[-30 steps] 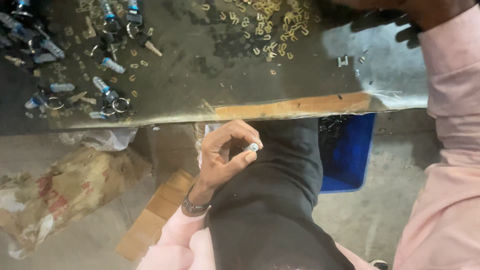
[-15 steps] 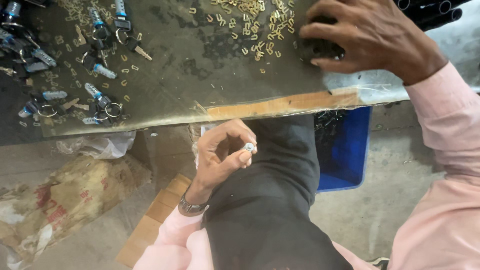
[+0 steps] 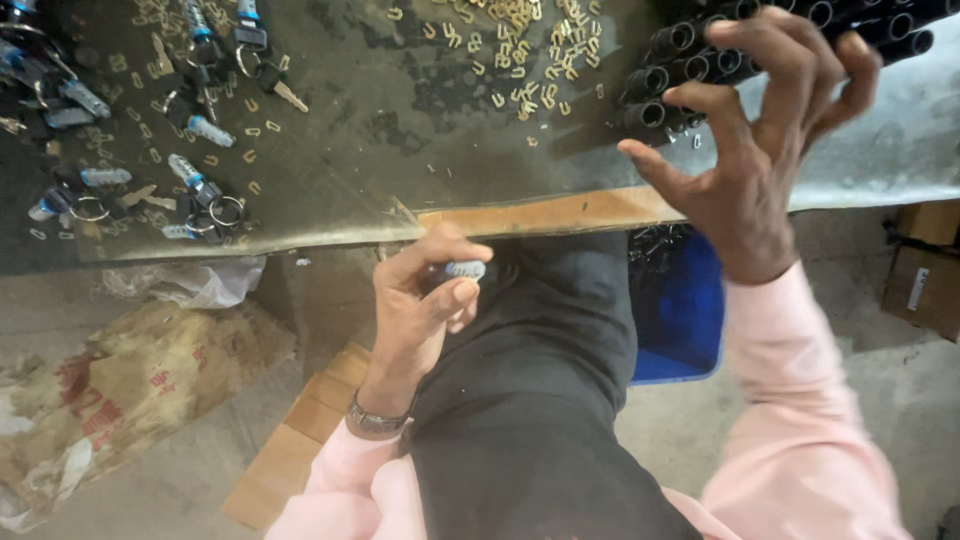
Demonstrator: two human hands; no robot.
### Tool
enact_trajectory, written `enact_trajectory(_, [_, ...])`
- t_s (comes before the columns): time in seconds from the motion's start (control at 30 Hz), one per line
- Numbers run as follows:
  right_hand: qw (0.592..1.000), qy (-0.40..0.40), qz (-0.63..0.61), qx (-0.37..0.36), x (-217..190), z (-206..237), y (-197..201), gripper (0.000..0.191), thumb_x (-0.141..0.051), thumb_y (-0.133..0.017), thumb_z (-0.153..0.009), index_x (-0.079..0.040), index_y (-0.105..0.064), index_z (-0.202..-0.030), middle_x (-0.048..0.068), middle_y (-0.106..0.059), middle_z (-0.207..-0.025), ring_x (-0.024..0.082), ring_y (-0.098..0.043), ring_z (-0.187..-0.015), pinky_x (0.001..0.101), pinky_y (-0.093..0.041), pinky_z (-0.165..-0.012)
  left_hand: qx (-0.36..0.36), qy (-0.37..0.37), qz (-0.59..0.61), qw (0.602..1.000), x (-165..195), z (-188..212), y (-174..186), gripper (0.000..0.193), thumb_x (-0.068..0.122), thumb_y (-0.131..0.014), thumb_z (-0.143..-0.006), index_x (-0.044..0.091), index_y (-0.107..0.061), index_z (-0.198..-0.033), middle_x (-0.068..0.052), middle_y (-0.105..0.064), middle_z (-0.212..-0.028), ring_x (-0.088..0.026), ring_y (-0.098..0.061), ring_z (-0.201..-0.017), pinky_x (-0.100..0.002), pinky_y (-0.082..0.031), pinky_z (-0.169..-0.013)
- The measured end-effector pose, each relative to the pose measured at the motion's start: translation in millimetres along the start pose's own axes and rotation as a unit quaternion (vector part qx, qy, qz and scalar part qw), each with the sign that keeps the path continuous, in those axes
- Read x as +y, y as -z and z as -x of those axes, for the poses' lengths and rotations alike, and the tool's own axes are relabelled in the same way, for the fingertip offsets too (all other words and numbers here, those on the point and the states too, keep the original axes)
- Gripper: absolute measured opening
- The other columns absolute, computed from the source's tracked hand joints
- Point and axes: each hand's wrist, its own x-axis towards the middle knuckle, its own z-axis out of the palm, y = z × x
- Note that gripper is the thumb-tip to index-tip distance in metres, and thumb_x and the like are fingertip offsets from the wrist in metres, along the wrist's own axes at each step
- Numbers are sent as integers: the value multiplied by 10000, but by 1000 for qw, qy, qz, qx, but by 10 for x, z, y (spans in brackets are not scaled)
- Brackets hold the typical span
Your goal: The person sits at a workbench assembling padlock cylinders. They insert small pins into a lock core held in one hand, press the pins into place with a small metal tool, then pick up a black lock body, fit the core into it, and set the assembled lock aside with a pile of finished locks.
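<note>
Pretty scruffy setup: the worktop (image 3: 400, 150) is dark and stained under a clear sheet, wood strip along the front edge. Small brass clips (image 3: 520, 50) are scattered across the middle, keys and rings (image 3: 190, 170) lie at the far left, and black tubes (image 3: 690, 60) are stacked at right. The left hand (image 3: 420, 300) has a tight grip on a small silver cylinder (image 3: 465, 269) over the lap. The right hand (image 3: 760, 130) hovers spread wide by the tubes, holding nothing. Down below there's a concrete floor, a crumpled sack (image 3: 120, 390) and a blue bin (image 3: 680, 320).
</note>
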Motion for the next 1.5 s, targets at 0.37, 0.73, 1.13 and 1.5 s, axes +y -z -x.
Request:
enact_trajectory(0.37, [983,-172,-48,53,-341,199,-195,223,-296,-910,-923,-196,-726,-999,84,-549,-1455,346,-375,-1460,546,-89,-1210,-67,134,158,976,-34,-64,-32,404,246,-766,-968,-26,-661,-1248,-67,-621,-972,-102,-584,-759,-242,-483,-566])
enact_trajectory(0.73, [773,-154,-598,143,-1161,741,-249,449,-364,-667,-1045,-96,-334,-1184,148,-536,-1055,233,-621,-847,392,-616,-771,-78,207,210,952,-245,4,-9,193,135,-760,-982,-40,-683,-1001,-77,-625,-888,-101,-598,-687,-235,-487,-500])
enact_trajectory(1.13, [589,-321,-727,149,-1448,987,-547,365,-372,-610,-1011,-120,-363,-1108,152,-520,-779,132,-407,-609,251,-358,-510,-49,112,-81,989,-178,33,-143,229,195,-723,-999,-32,-708,-1024,-19,-662,-818,-64,-621,-713,-213,-500,-624])
enact_trajectory(1.5, [680,-361,-621,144,-1510,892,-464,241,-283,-511,-1041,-72,-402,-1004,118,-540,-715,70,-349,-578,241,-277,-523,-11,-117,-418,901,-58,0,-355,138,17,-775,-876,3,-686,-980,-95,-615,-788,-197,-618,-693,-288,-466,-622])
